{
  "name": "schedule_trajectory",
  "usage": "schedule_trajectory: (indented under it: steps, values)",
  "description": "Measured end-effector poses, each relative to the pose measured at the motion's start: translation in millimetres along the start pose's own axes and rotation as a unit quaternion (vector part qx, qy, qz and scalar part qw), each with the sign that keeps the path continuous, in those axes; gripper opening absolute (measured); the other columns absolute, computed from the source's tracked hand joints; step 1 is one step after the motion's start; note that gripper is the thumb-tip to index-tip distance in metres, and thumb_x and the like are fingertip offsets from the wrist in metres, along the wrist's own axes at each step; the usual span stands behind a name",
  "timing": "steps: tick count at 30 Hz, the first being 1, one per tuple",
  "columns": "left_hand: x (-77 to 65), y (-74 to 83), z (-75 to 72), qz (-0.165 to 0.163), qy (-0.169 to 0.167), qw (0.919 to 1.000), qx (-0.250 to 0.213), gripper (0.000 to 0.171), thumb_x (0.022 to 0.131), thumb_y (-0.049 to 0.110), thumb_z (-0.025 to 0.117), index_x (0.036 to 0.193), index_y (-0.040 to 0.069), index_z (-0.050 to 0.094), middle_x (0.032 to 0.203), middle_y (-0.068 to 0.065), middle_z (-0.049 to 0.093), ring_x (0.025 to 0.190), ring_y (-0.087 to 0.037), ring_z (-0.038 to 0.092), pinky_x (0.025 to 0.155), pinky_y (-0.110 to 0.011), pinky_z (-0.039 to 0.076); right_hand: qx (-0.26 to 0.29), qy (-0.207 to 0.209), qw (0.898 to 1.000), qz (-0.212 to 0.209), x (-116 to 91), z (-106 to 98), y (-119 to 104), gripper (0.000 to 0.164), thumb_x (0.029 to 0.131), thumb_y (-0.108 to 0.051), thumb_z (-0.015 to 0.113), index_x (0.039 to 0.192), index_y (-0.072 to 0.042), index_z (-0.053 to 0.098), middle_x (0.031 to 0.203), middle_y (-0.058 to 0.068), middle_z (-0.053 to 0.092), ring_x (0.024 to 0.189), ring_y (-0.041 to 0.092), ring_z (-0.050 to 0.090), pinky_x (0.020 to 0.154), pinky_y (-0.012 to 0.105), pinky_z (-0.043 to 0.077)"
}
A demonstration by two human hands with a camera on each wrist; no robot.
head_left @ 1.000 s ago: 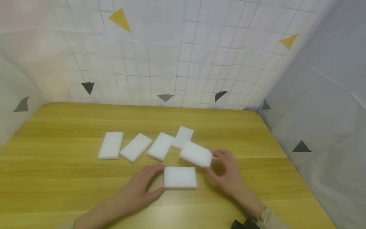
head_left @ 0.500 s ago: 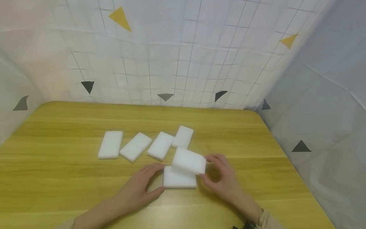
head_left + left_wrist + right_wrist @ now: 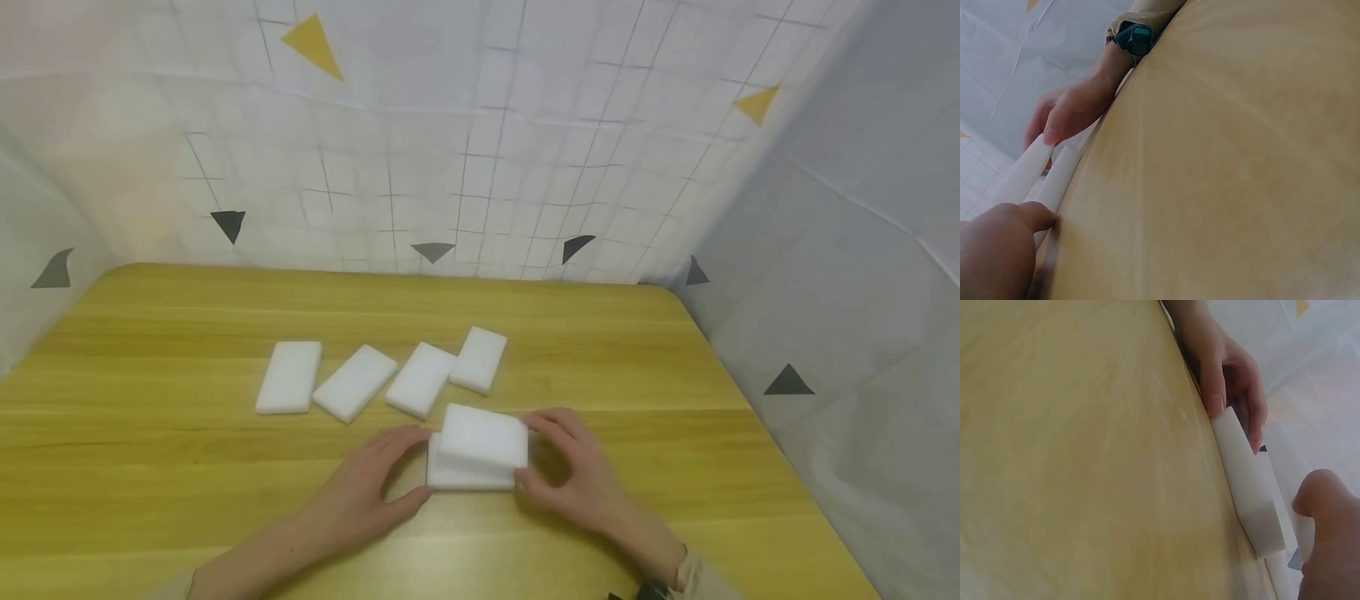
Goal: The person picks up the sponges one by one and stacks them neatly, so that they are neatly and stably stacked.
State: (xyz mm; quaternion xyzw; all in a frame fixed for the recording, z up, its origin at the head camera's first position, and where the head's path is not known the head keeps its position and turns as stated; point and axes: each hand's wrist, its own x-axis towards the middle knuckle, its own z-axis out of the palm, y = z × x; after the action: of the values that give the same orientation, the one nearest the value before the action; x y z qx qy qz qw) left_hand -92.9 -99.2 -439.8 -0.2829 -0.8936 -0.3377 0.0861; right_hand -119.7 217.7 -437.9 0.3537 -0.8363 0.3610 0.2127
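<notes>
A white rectangular sponge (image 3: 456, 478) lies flat on the table, its long side toward me. My left hand (image 3: 367, 483) holds it by the left end, with thumb and fingers at the two corners. Above it, a second white sponge (image 3: 483, 435) is pinched at its right end between the thumb and fingers of my right hand (image 3: 577, 475). This upper sponge (image 3: 1022, 172) is tilted in the left wrist view, and a gap parts it from the lower sponge (image 3: 1060, 178). From the head, it covers most of the lower one.
Several more white sponges (image 3: 352, 383) lie in a loose row behind the hands, turned at different angles. The wooden table (image 3: 187, 483) ends at a white gridded sheet (image 3: 420, 167) at the back. A grey sheet (image 3: 847, 333) hangs along the right side.
My right hand has brought its sponge left and toward me, from beside the back row to over the lower sponge. The left hand and lower sponge have stayed put.
</notes>
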Motion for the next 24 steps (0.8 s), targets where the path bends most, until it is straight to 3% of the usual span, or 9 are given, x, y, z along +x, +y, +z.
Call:
schedule_trajectory:
  steps: [13, 24]
  values:
    - [0.4, 0.8, -1.7, -0.007, -0.009, 0.9999, -0.005, 0.063, 0.086, 0.036, 0.078, 0.142, 0.022, 0.052, 0.141, 0.007, 0.056, 0.132, -0.016, 0.052, 0.11, -0.044, 0.046, -0.004, -0.018, 0.997, -0.077, 3.0, 1.2, -0.5, 0.058, 0.083, -0.028, 0.078, 0.132, -0.003, 0.061, 0.125, 0.01, 0.061, 0.112, 0.023, 0.057, 0.104, 0.021, 0.045]
    - [-0.3, 0.9, -0.9, -0.011, -0.006, 0.9999, -0.002, 0.064, 0.086, 0.035, 0.078, 0.142, 0.017, 0.052, 0.141, 0.003, 0.057, 0.131, -0.019, 0.053, 0.109, -0.045, 0.046, -0.019, -0.059, 0.996, -0.07, 0.3, 1.3, 1.2, 0.063, 0.086, -0.034, 0.077, 0.136, -0.001, 0.058, 0.132, 0.009, 0.058, 0.118, 0.023, 0.055, 0.108, 0.026, 0.044]
